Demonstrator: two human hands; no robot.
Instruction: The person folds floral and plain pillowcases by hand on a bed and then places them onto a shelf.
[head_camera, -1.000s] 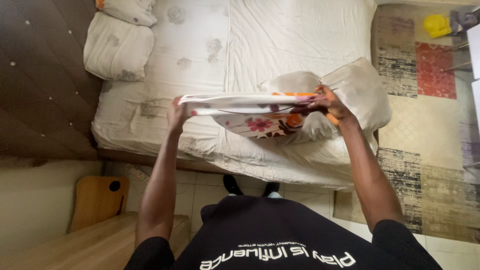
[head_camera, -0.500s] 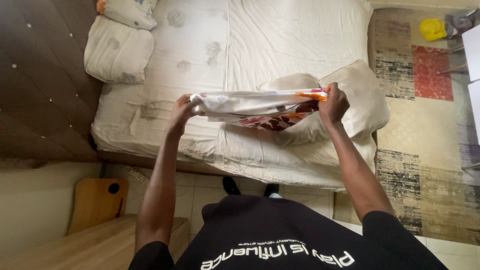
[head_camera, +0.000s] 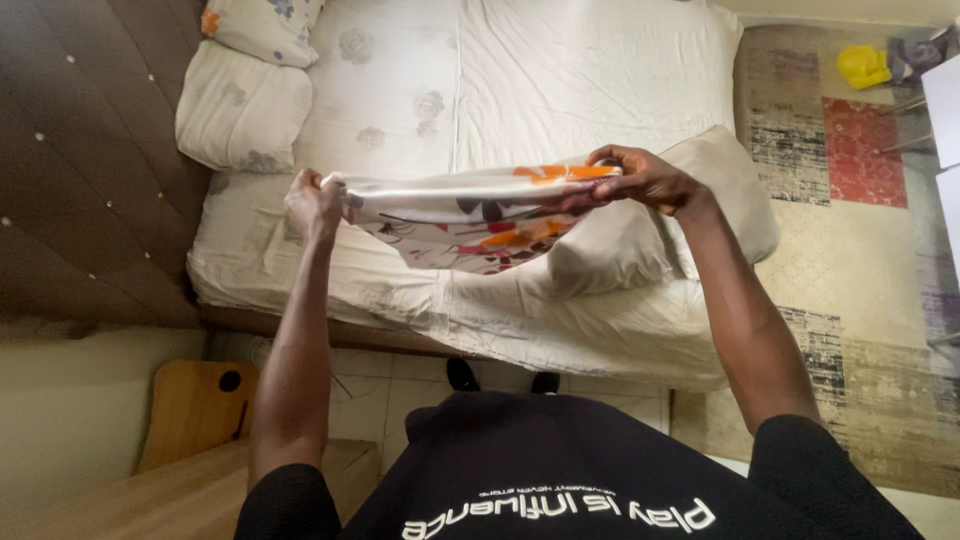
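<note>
white floral pillowcase (head_camera: 470, 215) stretched crosswise between us — left hand (head_camera: 315, 205) and right hand (head_camera: 640, 180) each clenched on an end, bare pillow (head_camera: 650, 225) just beneath the right.

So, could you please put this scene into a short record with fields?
Left hand: left hand grips one end of the floral pillowcase
Right hand: right hand pinches the other end
Pillowcase: stretched between both hands, above the bed
Under it: bare pillow on the bed's near edge
Headboard end: two pillows
Floor: patterned rug
</note>
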